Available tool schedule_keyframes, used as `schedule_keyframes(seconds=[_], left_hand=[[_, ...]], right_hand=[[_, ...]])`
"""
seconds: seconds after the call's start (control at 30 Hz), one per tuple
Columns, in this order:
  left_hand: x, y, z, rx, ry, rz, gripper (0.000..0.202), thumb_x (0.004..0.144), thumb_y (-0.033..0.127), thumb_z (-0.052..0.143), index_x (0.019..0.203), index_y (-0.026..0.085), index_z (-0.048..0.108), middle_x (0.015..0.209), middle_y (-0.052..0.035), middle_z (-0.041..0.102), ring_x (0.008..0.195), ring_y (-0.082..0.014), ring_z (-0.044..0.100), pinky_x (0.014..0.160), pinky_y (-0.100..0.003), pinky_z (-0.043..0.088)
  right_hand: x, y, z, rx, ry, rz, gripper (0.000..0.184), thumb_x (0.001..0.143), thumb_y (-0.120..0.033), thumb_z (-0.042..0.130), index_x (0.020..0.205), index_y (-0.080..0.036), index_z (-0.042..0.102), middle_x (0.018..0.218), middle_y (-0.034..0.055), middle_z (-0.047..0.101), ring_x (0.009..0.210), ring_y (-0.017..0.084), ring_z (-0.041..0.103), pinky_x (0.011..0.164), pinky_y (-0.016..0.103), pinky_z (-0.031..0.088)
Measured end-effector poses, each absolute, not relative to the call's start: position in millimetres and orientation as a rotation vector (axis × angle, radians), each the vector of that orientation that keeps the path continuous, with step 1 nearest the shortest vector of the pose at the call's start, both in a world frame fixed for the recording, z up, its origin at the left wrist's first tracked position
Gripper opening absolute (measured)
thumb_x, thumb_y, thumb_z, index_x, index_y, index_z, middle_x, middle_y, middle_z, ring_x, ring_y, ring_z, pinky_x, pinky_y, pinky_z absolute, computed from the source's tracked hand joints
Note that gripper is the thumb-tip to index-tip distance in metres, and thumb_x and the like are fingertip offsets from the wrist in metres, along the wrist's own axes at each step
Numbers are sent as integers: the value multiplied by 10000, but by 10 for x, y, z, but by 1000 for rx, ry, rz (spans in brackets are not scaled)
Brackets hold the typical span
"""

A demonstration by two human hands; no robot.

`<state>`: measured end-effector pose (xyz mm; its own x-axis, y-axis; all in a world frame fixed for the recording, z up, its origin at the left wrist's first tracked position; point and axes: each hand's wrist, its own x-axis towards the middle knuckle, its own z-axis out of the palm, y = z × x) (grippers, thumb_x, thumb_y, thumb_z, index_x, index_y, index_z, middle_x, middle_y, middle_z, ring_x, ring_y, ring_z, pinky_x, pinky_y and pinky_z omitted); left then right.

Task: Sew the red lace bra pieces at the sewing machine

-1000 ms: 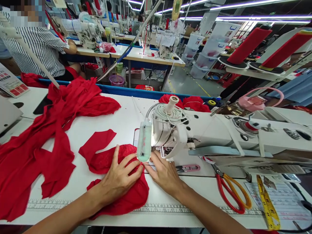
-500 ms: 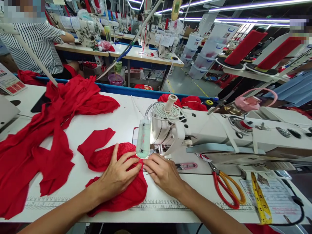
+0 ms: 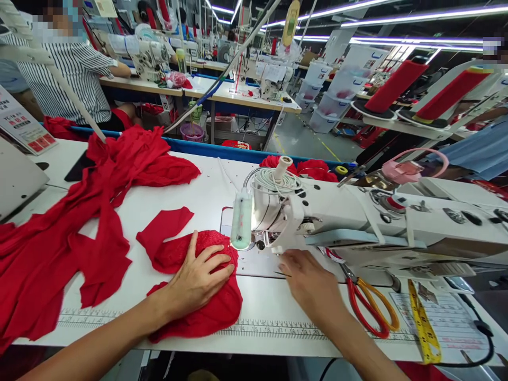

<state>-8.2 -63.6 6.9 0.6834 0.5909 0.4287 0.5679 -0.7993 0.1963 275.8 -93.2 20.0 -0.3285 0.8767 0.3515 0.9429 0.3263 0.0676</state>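
Observation:
My left hand (image 3: 202, 272) lies flat with fingers spread on a red fabric piece (image 3: 224, 312), pressing it to the white sewing table. The piece has a lacy textured part and a loose strip at its upper left. Its upper right edge lies beside the needle area of the sewing machine (image 3: 337, 203), partly behind a pale green hanging lamp (image 3: 241, 219). My right hand (image 3: 311, 283) is closed on the table right of the needle area. A thin dark pointed tool (image 3: 282, 274) sticks out from its fingers; its kind is unclear. The pink thread snips are hidden there.
A heap of red fabric (image 3: 99, 211) covers the left of the table. Scissors (image 3: 371, 307) with red and orange handles, a yellow tape measure (image 3: 424, 323) and a written sheet (image 3: 462, 323) lie right. A person in a striped shirt (image 3: 75, 74) sits at the far left.
My right hand has left the fabric edge by the needle and moved right, over the spot where the pink snips lay. My left hand stays on the fabric. The view has shifted slightly.

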Motion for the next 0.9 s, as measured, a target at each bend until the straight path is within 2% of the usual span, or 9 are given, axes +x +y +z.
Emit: schedule_keyframes(seconds=[0.2,0.27,0.33,0.4,0.47,0.57,0.67,0.77,0.9], left_hand=[[-41,-444,262,2606,1110,704,250,978,203,520,1176,242,668,1193,-72,677,1181,-260,569,1206,-602,166],[17,-295,305,2364,1290,606,358,878,295,675,1222,204,629,1262,-129,626,1230,-323,525,1153,-552,289],[70,-156,318,2147,1380,476,530,718,373,814,1173,173,629,1164,-145,647,1149,-369,558,1040,-504,402],[90,-61,325,2037,1375,386,472,644,388,842,1026,176,663,929,-86,681,948,-338,624,889,-427,469],[65,-19,357,1968,1327,344,319,679,406,791,872,183,670,759,-24,658,781,-271,634,751,-339,476],[-28,-30,451,1875,1242,352,297,805,472,648,830,177,665,731,0,655,729,-214,631,655,-271,458],[-109,-60,522,1628,1121,451,317,857,461,590,938,166,675,770,-11,677,771,-207,645,709,-277,483],[-146,-63,517,1279,1005,515,332,785,399,701,1031,179,671,806,-8,694,811,-212,660,795,-309,504],[-187,-35,485,1088,925,489,511,689,334,814,1154,201,651,860,-3,709,875,-220,675,895,-346,505]], right_hand=[[3262,-1082,201,-1638,-2541,-563,401,916,-16,435,1184,-199,671,1088,84,731,915,189,676,469,226,424],[3233,-1080,168,-1610,-2566,-705,416,877,34,426,1154,-153,674,1069,108,734,896,202,676,448,230,413],[3132,-1082,141,-1580,-2530,-750,385,857,59,428,1075,-139,676,987,111,739,846,203,677,454,228,405],[2980,-1097,138,-1546,-2448,-585,361,869,56,414,1025,-163,654,888,83,733,773,178,676,498,213,417],[2789,-1123,167,-1518,-2332,-210,354,895,28,366,1027,-194,608,833,49,716,691,145,663,536,199,426],[2463,-1161,274,-1511,-2075,568,237,985,-110,310,947,-234,508,685,-25,619,548,121,570,528,198,408],[2162,-1173,402,-1490,-1828,1060,235,1042,-378,349,861,-251,430,613,-73,451,525,120,438,510,217,338],[1951,-1156,464,-1467,-1796,1135,300,1016,-484,396,836,-245,427,646,-71,386,576,122,348,539,234,286],[1818,-1112,416,-1521,-1849,1043,322,1001,-445,419,758,-243,360,626,-71,371,568,119,299,546,248,238]])
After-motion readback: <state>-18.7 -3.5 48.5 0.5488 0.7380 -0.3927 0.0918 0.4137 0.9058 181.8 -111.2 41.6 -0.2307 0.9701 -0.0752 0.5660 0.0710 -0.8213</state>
